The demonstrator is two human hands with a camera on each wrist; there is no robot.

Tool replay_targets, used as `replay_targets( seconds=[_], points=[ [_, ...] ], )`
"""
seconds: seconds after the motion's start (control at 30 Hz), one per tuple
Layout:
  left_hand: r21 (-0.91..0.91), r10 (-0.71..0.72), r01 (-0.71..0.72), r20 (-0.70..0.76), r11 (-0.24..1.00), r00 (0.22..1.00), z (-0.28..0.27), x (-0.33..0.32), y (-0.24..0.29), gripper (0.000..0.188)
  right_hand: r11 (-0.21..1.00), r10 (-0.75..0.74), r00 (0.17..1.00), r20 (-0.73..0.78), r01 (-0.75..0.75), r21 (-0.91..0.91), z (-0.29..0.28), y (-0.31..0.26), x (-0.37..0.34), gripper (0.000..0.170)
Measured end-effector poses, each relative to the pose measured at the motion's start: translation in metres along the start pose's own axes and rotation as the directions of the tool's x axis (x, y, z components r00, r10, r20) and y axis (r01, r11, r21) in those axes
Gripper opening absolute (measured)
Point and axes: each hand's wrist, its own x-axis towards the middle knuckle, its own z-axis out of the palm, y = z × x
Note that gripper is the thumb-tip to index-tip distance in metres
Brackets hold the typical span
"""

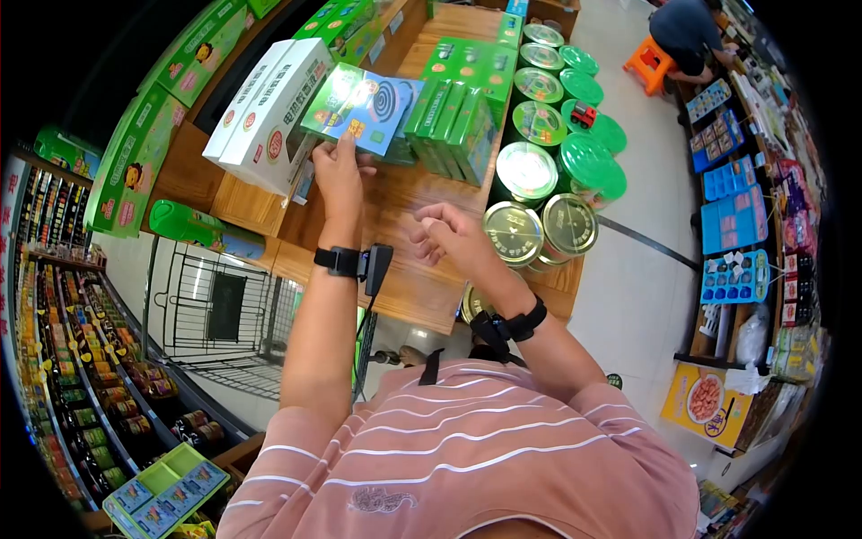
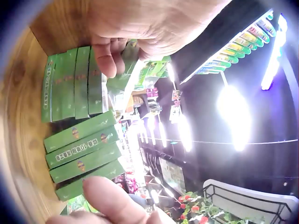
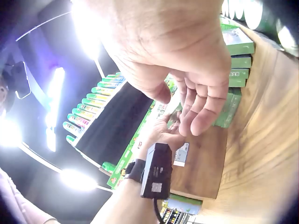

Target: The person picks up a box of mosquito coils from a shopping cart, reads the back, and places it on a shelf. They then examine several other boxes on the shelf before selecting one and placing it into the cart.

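A blue and green box with a coil picture (image 1: 382,108) lies on a stack on the wooden shelf; my left hand (image 1: 338,180) pinches its near edge. In the left wrist view, my left hand (image 2: 149,25) is above a row of green boxes (image 2: 65,88), its fingertips beside them. My right hand (image 1: 449,235) hangs over bare wood, right of the left one, fingers loosely curled and empty. The right wrist view shows the same right hand (image 3: 187,60) holding nothing. Upright green boxes (image 1: 453,130) stand right of the coil-picture box.
White boxes (image 1: 278,112) stand left of the stack. Round tins with green and gold lids (image 1: 525,171) line the shelf's right side. A wire cart (image 1: 220,310) is at lower left. A person (image 1: 687,36) sits on an orange stool (image 1: 648,63) across the aisle.
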Motion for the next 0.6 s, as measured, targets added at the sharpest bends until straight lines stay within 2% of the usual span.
replay_targets(
  seconds=[0.13,0.43,0.53,0.6],
  points=[
    [0.006,-0.004,0.004,0.0,1.0,1.0,0.008,0.01,-0.016,0.04,1.0,-0.005,1.0,-0.014,0.005,0.01,-0.008,0.007,-0.002,0.036],
    [-0.08,-0.081,0.084,0.047,0.993,0.996,0.014,0.021,-0.025,0.04,0.998,-0.011,0.998,-0.065,0.015,0.064,-0.026,0.003,-0.005,0.03],
    [-0.111,-0.094,0.1,0.06,0.989,0.994,0.015,0.025,-0.03,0.041,0.995,-0.104,0.973,-0.208,0.104,-0.011,-0.039,-0.003,-0.001,0.029],
    [-0.13,-0.1,0.109,0.076,0.985,0.992,0.015,0.025,-0.03,0.042,0.968,-0.235,0.914,-0.33,0.192,-0.16,-0.051,-0.006,0.01,0.032]
  ],
)
